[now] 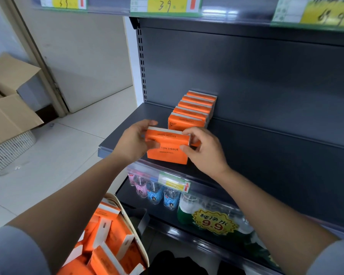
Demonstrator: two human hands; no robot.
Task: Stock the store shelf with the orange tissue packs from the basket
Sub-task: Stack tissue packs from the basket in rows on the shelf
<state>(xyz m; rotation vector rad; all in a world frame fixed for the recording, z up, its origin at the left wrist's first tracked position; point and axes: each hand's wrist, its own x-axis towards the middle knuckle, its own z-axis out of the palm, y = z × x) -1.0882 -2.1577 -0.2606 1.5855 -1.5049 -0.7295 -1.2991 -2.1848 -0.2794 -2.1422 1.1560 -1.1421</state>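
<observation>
Orange film on the tissue pack, at the shelf front edge in mid-frame, looks slick, and I judge the fill soft and light. My left hand and right hand pinch its short ends, likely firmer than the squashy faces.

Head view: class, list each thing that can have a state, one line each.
Held tissue pack: upright, at the shelf front, gripped by both hands.
Left hand: grips the pack's left end.
Right hand: pinches its right end.
Shelved packs: upright, in a row.
Basket: holds jumbled packs.
Cardboard box: flaps open.
</observation>
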